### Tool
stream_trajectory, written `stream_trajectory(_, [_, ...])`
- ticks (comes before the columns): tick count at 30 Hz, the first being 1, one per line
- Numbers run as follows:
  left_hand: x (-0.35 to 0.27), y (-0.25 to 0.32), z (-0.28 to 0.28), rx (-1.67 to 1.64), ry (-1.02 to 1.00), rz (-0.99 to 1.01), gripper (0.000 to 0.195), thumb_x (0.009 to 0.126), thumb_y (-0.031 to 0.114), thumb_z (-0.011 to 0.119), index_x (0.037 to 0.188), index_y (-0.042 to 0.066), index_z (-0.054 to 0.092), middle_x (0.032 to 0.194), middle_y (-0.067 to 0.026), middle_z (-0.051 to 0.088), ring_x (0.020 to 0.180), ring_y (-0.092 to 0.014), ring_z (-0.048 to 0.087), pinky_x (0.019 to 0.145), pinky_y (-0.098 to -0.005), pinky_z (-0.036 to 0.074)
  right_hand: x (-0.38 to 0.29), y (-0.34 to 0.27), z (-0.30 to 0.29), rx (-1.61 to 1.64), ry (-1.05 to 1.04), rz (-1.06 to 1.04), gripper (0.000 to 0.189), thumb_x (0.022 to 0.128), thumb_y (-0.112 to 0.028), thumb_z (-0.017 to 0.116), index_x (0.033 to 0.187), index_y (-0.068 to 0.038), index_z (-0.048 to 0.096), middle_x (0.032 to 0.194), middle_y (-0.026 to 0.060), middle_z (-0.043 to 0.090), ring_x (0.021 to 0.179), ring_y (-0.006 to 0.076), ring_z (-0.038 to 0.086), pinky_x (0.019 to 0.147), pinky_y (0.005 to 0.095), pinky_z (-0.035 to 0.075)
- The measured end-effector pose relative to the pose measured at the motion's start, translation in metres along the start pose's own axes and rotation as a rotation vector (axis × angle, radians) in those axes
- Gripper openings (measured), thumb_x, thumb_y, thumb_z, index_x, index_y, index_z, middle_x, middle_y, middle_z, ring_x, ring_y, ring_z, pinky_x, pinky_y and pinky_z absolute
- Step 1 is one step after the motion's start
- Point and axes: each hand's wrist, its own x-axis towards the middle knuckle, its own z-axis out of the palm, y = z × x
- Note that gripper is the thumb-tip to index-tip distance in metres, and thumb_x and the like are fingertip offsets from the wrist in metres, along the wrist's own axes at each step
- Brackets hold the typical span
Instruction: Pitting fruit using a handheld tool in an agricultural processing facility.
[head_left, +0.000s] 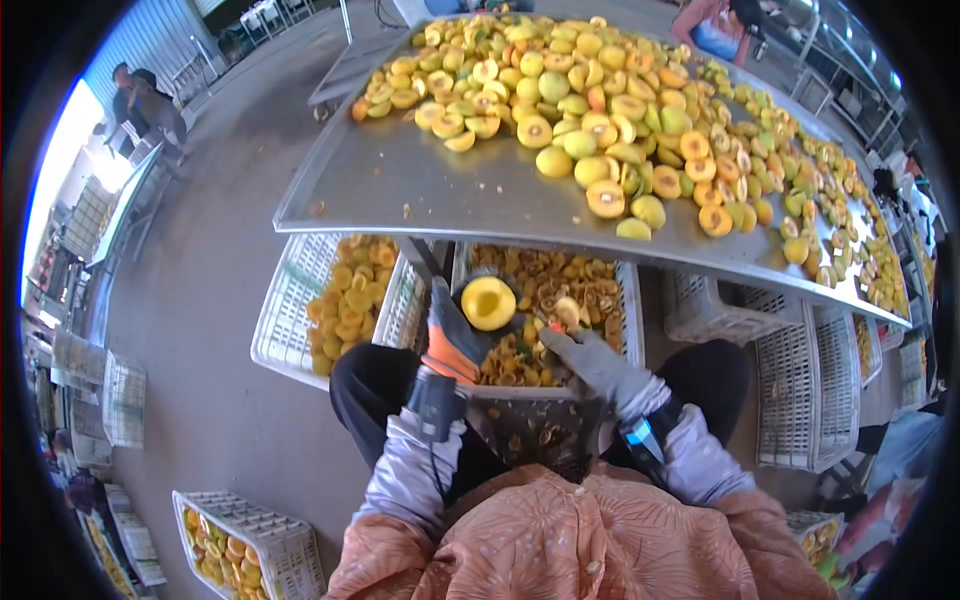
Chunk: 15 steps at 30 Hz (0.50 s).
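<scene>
My left hand (459, 330), in a grey and orange glove, holds a pitted yellow peach half (488, 304) with its hollow facing up. My right hand (589, 360), in a grey glove, grips a small tool (556, 328) of which only a red-orange part shows clearly; its kind cannot be told. A pale cut piece of fruit (568, 311) lies by its fingertips. Both hands are above a white plastic crate (632, 322) of fruit scraps between my knees. Beyond them, many halved and cut peaches (600, 135) are heaped on a metal table (450, 187).
A white crate of peach halves (289, 315) stands left of the scrap crate, partly under the table edge. Another filled crate (285, 555) is on the floor at lower left. Stacked crates (787, 390) stand at right. A person (716, 34) is across the table; others are farther off.
</scene>
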Motion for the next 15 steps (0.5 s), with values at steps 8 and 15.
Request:
stream_trajectory(8, [-0.007, 0.084, 0.015, 1.114, 0.128, 0.593, 0.034, 0.082, 0.005, 0.068, 0.115, 0.002, 0.060, 0.109, -0.0092, 0.063, 0.094, -0.019, 0.063, 0.083, -0.0315, 0.053, 0.015, -0.002, -0.071, -1.148, 0.267, -0.493, 0.042, 0.082, -0.047, 0.061, 0.082, -0.005, 0.063, 0.079, 0.0196, 0.065, 0.079, 0.0366, 0.064, 0.072, 0.0454, 0.050])
stream_trajectory(15, [0.088, 0.170, -0.036, 1.979, 0.560, 0.784, 0.039, 0.083, 0.022, 0.068, 0.113, -0.002, 0.061, 0.108, -0.0174, 0.065, 0.102, -0.029, 0.061, 0.093, -0.0345, 0.044, 0.031, 0.012, -0.082, -0.907, 0.399, -0.732, 0.042, 0.084, -0.047, 0.059, 0.082, -0.005, 0.062, 0.073, 0.0180, 0.064, 0.072, 0.0365, 0.064, 0.068, 0.0459, 0.051])
